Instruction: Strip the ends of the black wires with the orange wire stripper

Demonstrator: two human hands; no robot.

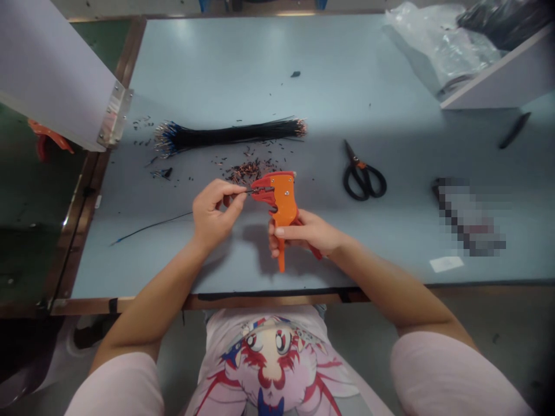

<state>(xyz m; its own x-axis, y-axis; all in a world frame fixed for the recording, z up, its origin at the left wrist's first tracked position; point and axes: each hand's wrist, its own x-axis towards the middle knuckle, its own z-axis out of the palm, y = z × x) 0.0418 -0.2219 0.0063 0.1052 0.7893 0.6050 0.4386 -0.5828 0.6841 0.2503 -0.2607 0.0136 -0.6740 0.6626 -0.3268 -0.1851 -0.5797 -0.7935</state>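
The left thumb and forefinger (236, 202) pinch narrowly on a thin black insulated wire (260, 190), holding its end in the jaws of an orange-and-red plastic wire stripper (284, 199), while the right hand (299, 234) wraps closed around the tool's handles. The wire's long tail (151, 226) trails away to the left of the stripper across a pale blue work table (347, 75). Just above the stripper lies a scattered heap of small cut insulation scraps (247, 170), evidence of many wires already worked, and beyond that rests a long bundle of black wires with blue-marked, bright-tipped ends (229, 136) (how many remain unstripped is hard to tell). To the stripper's right sit black-handled steel scissors (363, 179). No brand or writing can be read on the stripper.
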